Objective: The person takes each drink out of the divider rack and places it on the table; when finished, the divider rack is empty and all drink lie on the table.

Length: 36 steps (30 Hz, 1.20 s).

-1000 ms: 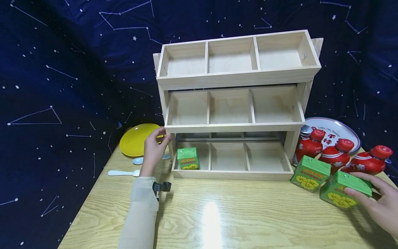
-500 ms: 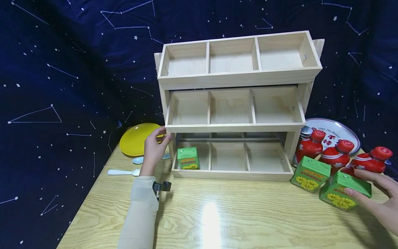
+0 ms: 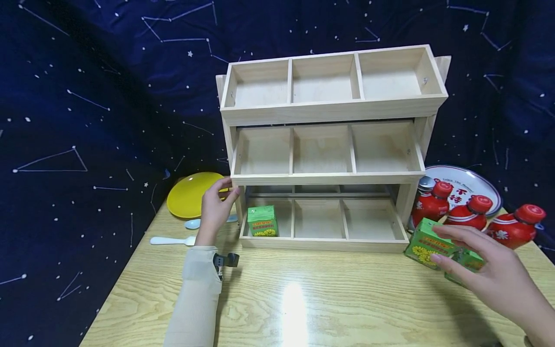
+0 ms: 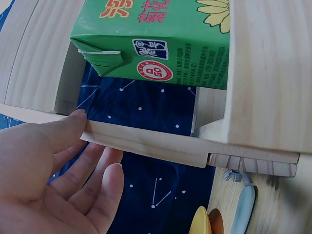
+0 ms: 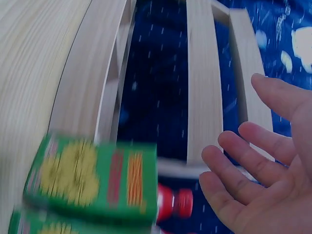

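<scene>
Head view: right hand (image 3: 498,277) fingers (image 3: 451,236) spread, hovering just over two green cardboard drink cartons (image 3: 427,241) on the wood-grain surface (image 3: 303,308), contact unclear. Cartons likely light, crushable; grip the flat sides. Left hand (image 3: 215,207) fingers rest straight on the three-tier pale wooden shelf rack (image 3: 329,113).

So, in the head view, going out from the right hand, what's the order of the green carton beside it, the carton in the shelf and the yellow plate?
From the right hand:
1. The green carton on the table, just under its fingertips, at the right.
2. The carton in the shelf, bottom-left compartment of the wooden shelf.
3. The yellow plate, far left, beyond the left hand.
</scene>
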Each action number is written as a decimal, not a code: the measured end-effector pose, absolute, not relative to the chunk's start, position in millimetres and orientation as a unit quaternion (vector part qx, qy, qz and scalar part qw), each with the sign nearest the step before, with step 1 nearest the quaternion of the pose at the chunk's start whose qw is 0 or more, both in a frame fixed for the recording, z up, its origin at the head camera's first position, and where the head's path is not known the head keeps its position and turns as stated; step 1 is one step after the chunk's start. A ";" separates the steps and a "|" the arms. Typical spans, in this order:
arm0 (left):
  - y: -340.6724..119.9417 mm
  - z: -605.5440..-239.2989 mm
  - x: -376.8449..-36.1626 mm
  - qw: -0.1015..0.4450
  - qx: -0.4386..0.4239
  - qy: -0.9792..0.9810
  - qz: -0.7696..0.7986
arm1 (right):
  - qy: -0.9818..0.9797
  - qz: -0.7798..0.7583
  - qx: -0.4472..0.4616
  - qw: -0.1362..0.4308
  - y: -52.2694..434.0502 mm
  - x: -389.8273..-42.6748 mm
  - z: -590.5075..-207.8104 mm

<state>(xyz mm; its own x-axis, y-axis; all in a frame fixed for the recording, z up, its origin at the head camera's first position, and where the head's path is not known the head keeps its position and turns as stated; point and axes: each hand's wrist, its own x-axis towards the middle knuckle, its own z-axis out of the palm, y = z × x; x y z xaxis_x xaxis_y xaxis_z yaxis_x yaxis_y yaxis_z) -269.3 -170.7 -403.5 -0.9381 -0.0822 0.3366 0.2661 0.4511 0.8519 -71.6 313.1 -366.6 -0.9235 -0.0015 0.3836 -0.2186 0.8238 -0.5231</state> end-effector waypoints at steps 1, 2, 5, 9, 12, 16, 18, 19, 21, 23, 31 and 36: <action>-170.7 -403.6 -269.3 0.168 -0.056 -0.835 -0.522 | -0.932 0.298 0.078 0.189 307.1 -73.3 -365.3; -170.6 -403.6 -269.2 0.169 -0.056 -0.834 -0.523 | -0.927 0.307 0.096 0.190 299.8 -75.1 -364.3; -170.3 -403.3 -268.8 0.171 -0.059 -0.833 -0.522 | -0.917 0.323 0.143 0.185 275.4 -81.5 -361.5; -169.8 -403.0 -268.7 0.173 -0.061 -0.835 -0.519 | -0.899 0.333 0.209 0.190 245.7 -93.0 -364.8; -169.7 -403.0 -269.0 0.171 -0.061 -0.836 -0.517 | -0.882 0.353 0.252 0.186 225.4 -101.8 -368.7; -170.2 -402.7 -269.3 0.171 -0.059 -0.838 -0.516 | -0.854 0.395 0.298 0.161 199.2 -114.9 -373.8; -170.3 -402.6 -269.4 0.171 -0.058 -0.838 -0.515 | -0.841 0.413 0.317 0.149 186.3 -122.9 -376.2; -170.4 -402.6 -269.6 0.171 -0.059 -0.837 -0.516 | -0.835 0.421 0.325 0.141 180.0 -127.1 -377.2; -171.2 -402.6 -269.8 0.170 -0.060 -0.837 -0.516 | -0.825 0.435 0.338 0.128 166.7 -135.8 -378.9; -171.2 -402.5 -269.8 0.170 -0.060 -0.837 -0.517 | -0.821 0.440 0.345 0.117 154.1 -144.0 -379.6; -171.3 -403.6 -271.3 0.184 -0.078 -0.826 -0.528 | -0.833 0.431 0.339 0.077 108.9 -171.7 -383.5; -171.8 -404.5 -271.1 0.181 -0.075 -0.826 -0.528 | -0.842 0.415 0.338 0.074 85.6 -187.3 -387.3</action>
<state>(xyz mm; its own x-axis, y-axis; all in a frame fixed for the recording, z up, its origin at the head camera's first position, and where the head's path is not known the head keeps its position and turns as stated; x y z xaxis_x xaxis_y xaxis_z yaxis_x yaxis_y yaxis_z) -271.1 -171.8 -404.5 -0.9228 -0.0669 0.3794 0.3163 0.4304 0.8454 -187.3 85.6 -387.3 -0.7611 -0.5068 0.4047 -0.6298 0.4282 -0.6481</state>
